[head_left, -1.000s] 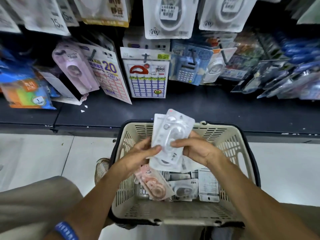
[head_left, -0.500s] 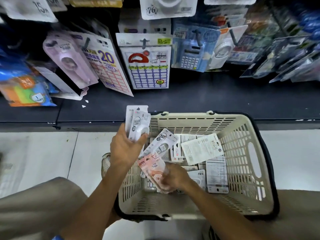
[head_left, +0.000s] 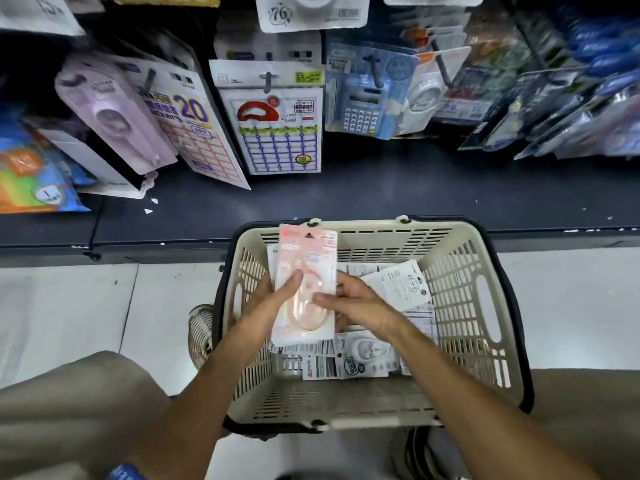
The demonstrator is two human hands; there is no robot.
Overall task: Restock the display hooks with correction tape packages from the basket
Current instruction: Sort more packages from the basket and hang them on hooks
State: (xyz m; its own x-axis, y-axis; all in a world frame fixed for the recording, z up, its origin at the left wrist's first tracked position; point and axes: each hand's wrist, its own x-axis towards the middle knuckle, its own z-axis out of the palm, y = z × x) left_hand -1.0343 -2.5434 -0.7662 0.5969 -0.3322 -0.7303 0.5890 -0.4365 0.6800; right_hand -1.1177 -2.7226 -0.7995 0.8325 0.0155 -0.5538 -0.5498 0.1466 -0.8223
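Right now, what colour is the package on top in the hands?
Pale pink package, clearest in the head view.

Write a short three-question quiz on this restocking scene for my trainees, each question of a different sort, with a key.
1. True or false: the basket is empty.
2. Which colour is the package on top of the stack in the hands? A) pink B) green C) black
3. Fill in: the left hand and right hand hold the stack above the ____.

Key: 1 false, since packages lie in it; 2 A; 3 basket.
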